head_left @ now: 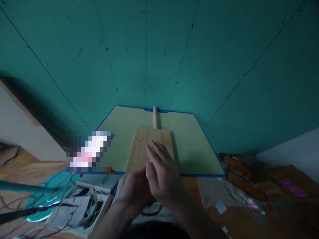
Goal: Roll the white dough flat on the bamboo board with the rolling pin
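A wooden board (143, 141) lies on a small pale-green table (194, 142) with a blue rim. Beyond the board's far edge, a round wooden stick (155, 118) points toward the wall. My right hand (163, 172) is above the near part of the board, fingers stretched out and close together. It lies across my left hand (137, 186), and the two hands touch. The left hand's fingers are mostly hidden behind the right. A small pale spot shows between the hands, too unclear to name.
A green panelled wall (154, 59) rises behind the table. At the table's left is a pixelated bright object (92, 149). Below left are cables and an open white box (72, 209). Right, on the floor, lie cardboard pieces (244, 176); a white panel (27, 122) leans far left.
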